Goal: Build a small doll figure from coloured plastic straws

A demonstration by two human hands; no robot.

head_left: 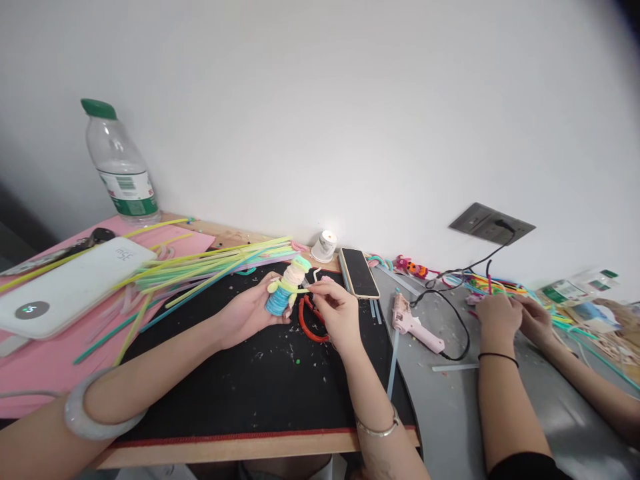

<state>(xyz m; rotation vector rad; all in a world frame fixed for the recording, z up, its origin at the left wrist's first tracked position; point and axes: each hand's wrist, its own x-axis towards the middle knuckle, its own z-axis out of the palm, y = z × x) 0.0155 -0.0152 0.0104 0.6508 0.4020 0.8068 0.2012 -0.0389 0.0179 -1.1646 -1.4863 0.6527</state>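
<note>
A small pipe-cleaner doll (pixel 281 298) with a blue body, yellow arms, a pale head and a green top is held upright over the black mat. My left hand (pixel 250 308) is closed around its side and back, the fingers partly hidden behind it. With thumb and fingertips together, my right hand (pixel 338 308) pinches the end of a thin yellow pipe cleaner (pixel 302 290) that sticks out from the doll's side. Red-handled scissors (pixel 306 328) lie on the mat just below and behind the right hand, partly covered by it.
Loose pipe cleaners (pixel 215 265) spread left beside a white power bank (pixel 75 283) and a bottle (pixel 125 173). A paper cup (pixel 325 247), a phone (pixel 360 273) and a corded pink glue gun (pixel 415 323) stand or lie toward the right. Another person's hands (pixel 500 320) work farther right.
</note>
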